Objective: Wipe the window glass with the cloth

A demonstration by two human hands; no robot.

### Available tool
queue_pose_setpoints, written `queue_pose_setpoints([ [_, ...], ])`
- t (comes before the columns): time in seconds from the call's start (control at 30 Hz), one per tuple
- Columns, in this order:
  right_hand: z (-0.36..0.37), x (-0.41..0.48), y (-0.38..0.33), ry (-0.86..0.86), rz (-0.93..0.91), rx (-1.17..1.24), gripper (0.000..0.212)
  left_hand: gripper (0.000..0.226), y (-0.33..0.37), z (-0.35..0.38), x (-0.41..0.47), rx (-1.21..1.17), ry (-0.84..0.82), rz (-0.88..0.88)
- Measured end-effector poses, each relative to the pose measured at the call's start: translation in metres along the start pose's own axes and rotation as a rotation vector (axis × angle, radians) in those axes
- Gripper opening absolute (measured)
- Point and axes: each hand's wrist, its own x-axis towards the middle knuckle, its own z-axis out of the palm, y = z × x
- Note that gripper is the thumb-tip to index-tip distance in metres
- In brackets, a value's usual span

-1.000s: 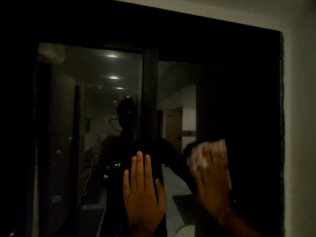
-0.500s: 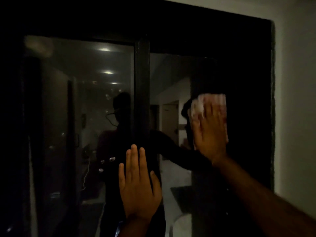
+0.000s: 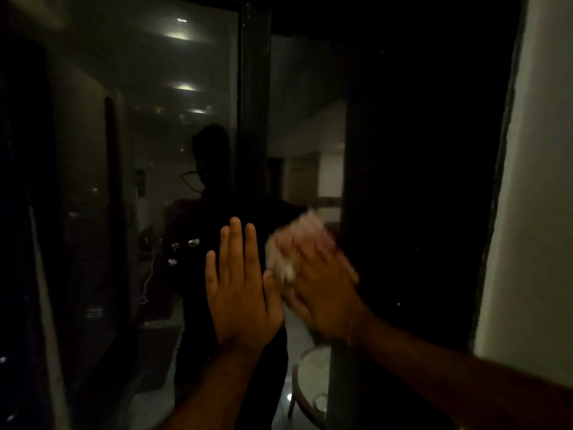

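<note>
Head view: cloth (image 3: 297, 243) pressed flat to the glass (image 3: 310, 135), left hand (image 3: 242, 293) bracing.
Left hand lies flat with straight fingers, holding nothing, against the frame post (image 3: 252, 119), likely to steady the body. Right hand (image 3: 325, 293), blurred, spreads flat fingers over the cloth, pinning it rather than clutching it, low on the right pane by its left edge, probably to spread pressure. Cloth shows above and left of the fingertips; the rest is hidden under the palm.

The left hand (image 3: 243, 287) is raised with its palm facing away, fingers straight, together and pointing up. Just to its right, the blurred right hand (image 3: 322, 293) lies flat over a cloth (image 3: 286, 249). Both forearms reach in from the near edge.
</note>
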Motion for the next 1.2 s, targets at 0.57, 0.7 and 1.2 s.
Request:
queue_pose_setpoints([
  [0.57,-0.077,0.125,0.136,0.206,0.643,0.029,0.087,0.081,0.002,0.001,-0.001,0.007,0.006,-0.025],
  [0.7,-0.099,0.197,0.138,0.230,0.638,-0.001,0.085,0.078,0.002,0.001,0.000,0.007,0.012,-0.022],
  [1.2,0.020,0.039,-0.010,0.240,0.175,0.199,0.062,0.081,0.000,0.002,0.002,0.128,0.025,0.026],
])
